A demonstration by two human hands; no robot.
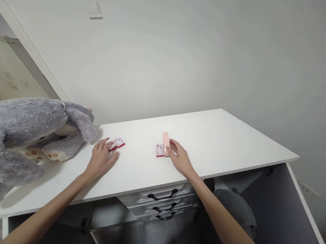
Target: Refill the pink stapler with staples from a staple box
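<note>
My right hand (180, 160) has its thumb and fingers around a slim pink stapler (166, 140), which lies lengthwise away from me on the white desk. Touching or almost touching the stapler's left side is a small red-and-white box (159, 150). Farther left, my left hand (101, 157) rests on the desktop, thumb apart from the fingers. By its fingertips sit two more small red-and-white boxes; the right one (119, 142) shows fully, while the left one (112, 146) is partly covered by the fingers.
A large grey plush toy (34, 134) fills the left end of the white desk (220, 141). Below the front edge are drawers with black handles (163, 194) and open compartments. The wall (168, 54) stands behind the desk.
</note>
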